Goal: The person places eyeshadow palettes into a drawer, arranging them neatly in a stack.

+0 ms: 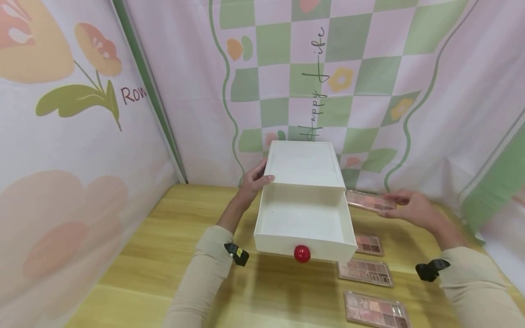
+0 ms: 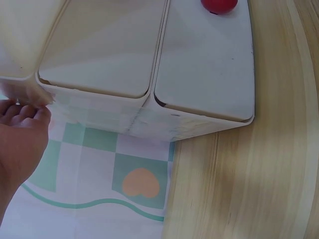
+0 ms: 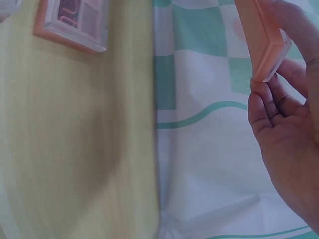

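Observation:
A white drawer cabinet (image 1: pixel 303 161) stands near the back curtain with its top drawer (image 1: pixel 275 244) pulled out. A red round knob (image 1: pixel 302 253) sits on that drawer's front, and the visible drawer floor is bare. My left hand (image 1: pixel 252 184) holds the cabinet's upper left side, thumb over the front edge of the top. In the left wrist view, curled fingers (image 2: pixel 30 112) touch the side wall. To the right of the cabinet, my right hand (image 1: pixel 414 209) pinches an eyeshadow palette (image 1: pixel 369 201) by its end. The right wrist view has this palette (image 3: pixel 259 37) raised and tilted, fingers around its end.
Three more eyeshadow palettes lie in a column on the wooden table (image 1: pixel 135 269): one (image 1: pixel 371 244) partly behind the drawer, another (image 1: pixel 365 272) below it, and the nearest (image 1: pixel 376 310) at the front. A patterned curtain (image 1: pixel 197 114) hangs behind and along the left.

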`<act>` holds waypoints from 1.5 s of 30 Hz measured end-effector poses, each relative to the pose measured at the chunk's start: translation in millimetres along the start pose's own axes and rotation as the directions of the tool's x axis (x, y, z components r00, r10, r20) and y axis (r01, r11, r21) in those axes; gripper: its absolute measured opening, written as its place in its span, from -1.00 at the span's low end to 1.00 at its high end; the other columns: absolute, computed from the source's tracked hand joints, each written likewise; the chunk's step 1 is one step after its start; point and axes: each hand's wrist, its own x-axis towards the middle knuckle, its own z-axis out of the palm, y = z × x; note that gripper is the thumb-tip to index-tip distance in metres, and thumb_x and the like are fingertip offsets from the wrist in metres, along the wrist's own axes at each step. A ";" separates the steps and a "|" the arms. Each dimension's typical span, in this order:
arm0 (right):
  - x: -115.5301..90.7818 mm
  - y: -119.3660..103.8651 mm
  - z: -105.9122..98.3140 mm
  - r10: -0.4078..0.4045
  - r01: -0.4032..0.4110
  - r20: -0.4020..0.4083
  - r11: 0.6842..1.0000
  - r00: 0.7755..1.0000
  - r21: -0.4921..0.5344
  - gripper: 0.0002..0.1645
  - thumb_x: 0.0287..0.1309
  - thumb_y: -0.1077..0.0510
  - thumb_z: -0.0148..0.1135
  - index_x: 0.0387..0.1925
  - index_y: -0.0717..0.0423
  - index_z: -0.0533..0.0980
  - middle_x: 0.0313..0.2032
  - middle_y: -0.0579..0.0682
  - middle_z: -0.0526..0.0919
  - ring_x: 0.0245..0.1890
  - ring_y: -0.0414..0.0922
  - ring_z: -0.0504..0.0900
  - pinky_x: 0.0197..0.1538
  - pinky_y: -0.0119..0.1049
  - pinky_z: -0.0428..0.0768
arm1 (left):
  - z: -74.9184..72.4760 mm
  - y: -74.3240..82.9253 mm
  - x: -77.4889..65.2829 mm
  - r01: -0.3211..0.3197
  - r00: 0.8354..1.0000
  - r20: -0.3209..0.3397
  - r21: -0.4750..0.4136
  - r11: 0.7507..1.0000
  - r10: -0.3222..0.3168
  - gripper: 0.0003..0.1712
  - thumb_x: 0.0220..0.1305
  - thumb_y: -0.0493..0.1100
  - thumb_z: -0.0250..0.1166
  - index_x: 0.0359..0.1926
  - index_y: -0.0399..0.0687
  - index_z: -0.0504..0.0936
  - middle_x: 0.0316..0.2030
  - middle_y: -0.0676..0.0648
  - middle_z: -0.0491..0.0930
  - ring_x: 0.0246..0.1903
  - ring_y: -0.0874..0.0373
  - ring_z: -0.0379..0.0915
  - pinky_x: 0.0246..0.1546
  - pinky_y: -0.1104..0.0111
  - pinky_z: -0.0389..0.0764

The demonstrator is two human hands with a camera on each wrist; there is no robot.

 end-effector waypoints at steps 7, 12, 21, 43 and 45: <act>-4.1 -10.0 -8.4 -0.009 0.009 -0.034 1.000 0.999 -0.009 -0.08 -0.02 -0.12 0.57 0.23 0.39 0.50 0.17 0.51 0.55 0.08 0.33 0.56 -0.06 -0.29 0.62 | 0.2 -0.4 -0.4 0.004 1.000 -0.010 -0.001 1.000 -0.004 -0.09 0.27 -0.14 0.16 0.58 -0.21 0.04 0.60 -0.23 0.05 0.56 -0.14 0.10 0.57 0.11 0.24; -5.0 -18.3 -13.9 -0.024 0.023 -0.052 1.000 0.998 -0.011 -0.13 -0.03 -0.09 0.57 0.20 0.38 0.53 0.16 0.51 0.56 0.09 0.35 0.56 -0.16 -0.58 0.45 | 0.3 0.4 -1.3 0.007 1.000 -0.021 -0.001 1.000 -0.007 -0.09 0.26 -0.12 0.17 0.58 -0.20 0.05 0.60 -0.22 0.06 0.56 -0.14 0.11 0.57 0.12 0.26; -10.1 -28.7 -21.3 -0.052 0.051 -0.105 0.999 0.993 -0.010 -0.23 -0.01 -0.06 0.57 0.15 0.32 0.59 0.10 0.45 0.62 -0.23 -0.60 0.44 -0.26 -0.71 0.43 | -0.3 1.1 -0.3 0.005 1.000 -0.024 -0.012 1.000 -0.005 -0.09 0.27 -0.14 0.17 0.58 -0.20 0.05 0.60 -0.23 0.04 0.56 -0.16 0.10 0.57 0.10 0.25; -26.9 -48.6 -46.8 -0.099 0.096 -0.097 0.995 0.990 -0.025 -0.28 0.00 -0.02 0.58 0.17 0.21 0.59 -0.05 0.02 0.66 -0.22 -0.72 0.34 -0.25 -0.57 0.53 | -0.5 1.8 1.5 0.021 1.000 -0.009 0.001 1.000 -0.021 -0.08 0.26 -0.12 0.18 0.59 -0.17 0.05 0.60 -0.23 0.06 0.53 -0.18 0.17 0.54 0.09 0.31; -29.2 -52.1 -49.3 -0.120 0.119 -0.112 0.993 0.986 -0.014 -0.31 -0.02 0.01 0.59 0.14 0.19 0.60 -0.13 -0.21 0.64 -0.22 -0.72 0.36 -0.26 -0.58 0.54 | -0.7 1.7 0.7 0.023 1.000 -0.009 0.003 1.000 -0.023 -0.08 0.26 -0.11 0.18 0.59 -0.17 0.05 0.60 -0.23 0.06 0.53 -0.18 0.17 0.54 0.09 0.31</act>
